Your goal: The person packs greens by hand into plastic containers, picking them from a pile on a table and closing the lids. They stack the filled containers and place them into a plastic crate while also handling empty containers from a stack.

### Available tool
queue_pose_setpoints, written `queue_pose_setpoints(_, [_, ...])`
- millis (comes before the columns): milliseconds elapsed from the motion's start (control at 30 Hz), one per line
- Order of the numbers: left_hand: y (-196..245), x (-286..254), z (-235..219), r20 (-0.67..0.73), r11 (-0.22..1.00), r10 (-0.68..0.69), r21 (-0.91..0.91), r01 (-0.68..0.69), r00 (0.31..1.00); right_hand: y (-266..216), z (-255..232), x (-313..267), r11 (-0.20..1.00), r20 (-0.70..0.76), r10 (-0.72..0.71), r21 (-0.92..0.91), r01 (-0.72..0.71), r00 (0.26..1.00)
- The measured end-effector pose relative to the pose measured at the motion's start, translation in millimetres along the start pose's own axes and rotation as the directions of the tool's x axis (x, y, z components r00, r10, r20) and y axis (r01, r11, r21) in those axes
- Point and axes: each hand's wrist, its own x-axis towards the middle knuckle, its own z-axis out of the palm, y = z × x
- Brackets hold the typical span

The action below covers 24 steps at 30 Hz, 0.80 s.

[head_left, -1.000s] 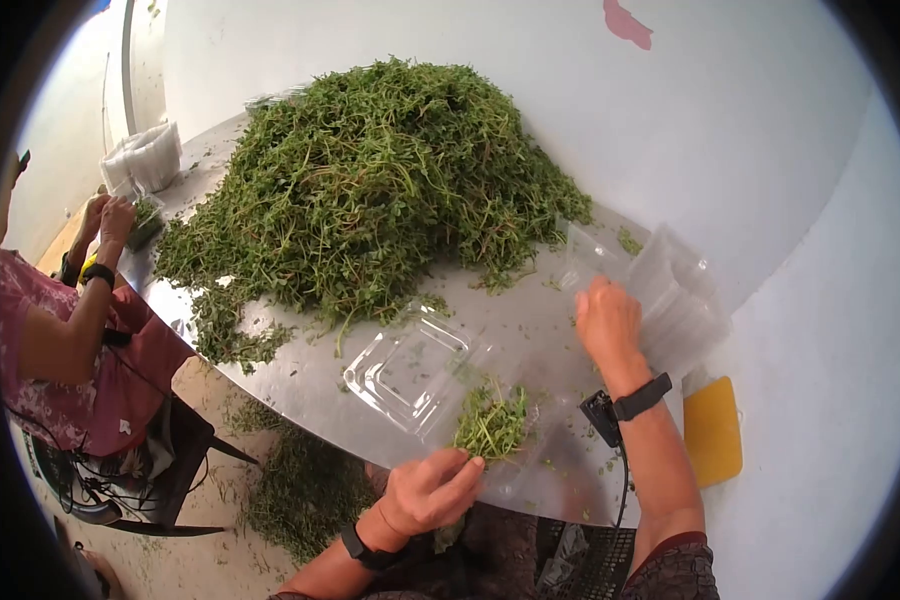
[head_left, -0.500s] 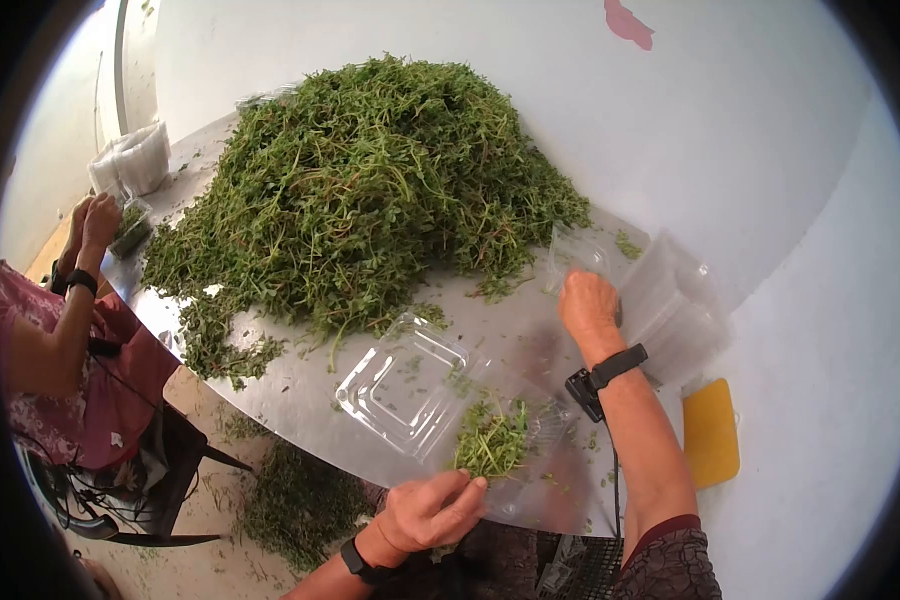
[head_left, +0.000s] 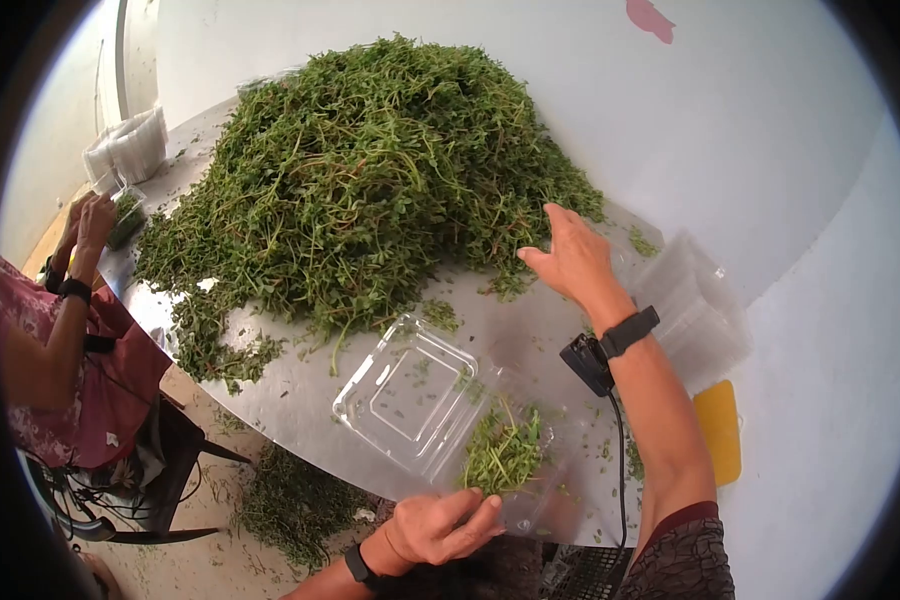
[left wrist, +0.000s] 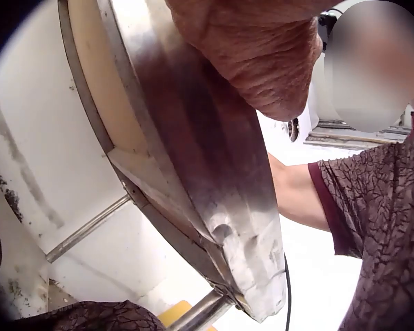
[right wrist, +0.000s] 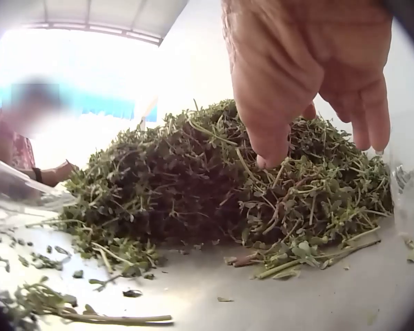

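Observation:
A clear hinged container lies opened out near the table's front edge, its lid to the left and green sprigs in its other half. My left hand pinches the near rim beside the sprigs; in the left wrist view only part of the hand shows. At the right side of a big heap of greens, my right hand reaches with thumb and fingers apart, holding nothing. The right wrist view has this hand with fingers pointing down in front of the heap.
Stacked clear containers stand right of my right hand, by the wall. A yellow board is below them. Another person works at the left, near more stacked containers. Greens lie on the floor.
My right hand has moved up beside the heap and its fingers have spread. The clear plastic seen near it earlier no longer shows there. My left hand stays at the container's rim.

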Motion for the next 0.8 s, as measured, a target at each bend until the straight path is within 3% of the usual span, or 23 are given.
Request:
queue_pose_setpoints(67, [-0.5, -0.5, 4.2, -0.076, 1.0, 0.018, -0.015, -0.019, 0.997, -2.8, 8.1, 8.8, 0.999, 0.036, -0.022, 0.037, 0.021, 0.999])
queue_pose_setpoints(167, [0.3, 1.5, 1.7, -0.057, 1.0, 0.0, -0.029, -0.002, 0.998, -6.5, 23.7, 20.9, 0.997, 0.003, -0.069, 0.032, 0.069, 0.998])
queue_pose_setpoints(333, [1.6, 0.4, 0.4, -0.039, 1.0, 0.015, 0.011, -0.014, 0.999, -12.7, 36.9, 39.8, 0.998, 0.19, -0.03, 0.064, 0.018, 0.981])
queue_pose_setpoints(500, [1.2, -3.8, 2.7, -0.03, 0.999, 0.036, -0.006, -0.037, 0.999, -19.6, 56.7, 56.4, 0.998, 0.21, 0.002, 0.066, -0.016, 0.978])
queue_pose_setpoints(600, [3.1, -5.3, 0.9, 0.03, 0.999, -0.022, -0.027, 0.022, 0.999, -20.0, 66.4, 61.5, 0.999, 0.193, 0.019, 0.043, -0.027, 0.981])
queue_pose_setpoints(667, [1.7, -5.0, 2.5, -0.022, 0.993, 0.116, 0.017, -0.116, 0.993, -17.2, 73.2, 67.0, 0.999, 0.164, 0.021, 0.036, -0.027, 0.986])
queue_pose_setpoints(767, [1.9, 7.6, 2.9, -0.12, 0.993, 0.091, -0.065, -0.1, 0.989, -10.8, 89.3, 73.6, 1.0, 0.19, -0.02, -0.008, 0.022, 0.982])
queue_pose_setpoints(800, [2.2, 6.7, 2.7, -0.12, 0.993, 0.092, -0.067, -0.101, 0.989, -10.0, 95.8, 72.7, 0.997, 0.132, -0.081, -0.001, 0.082, 0.988])
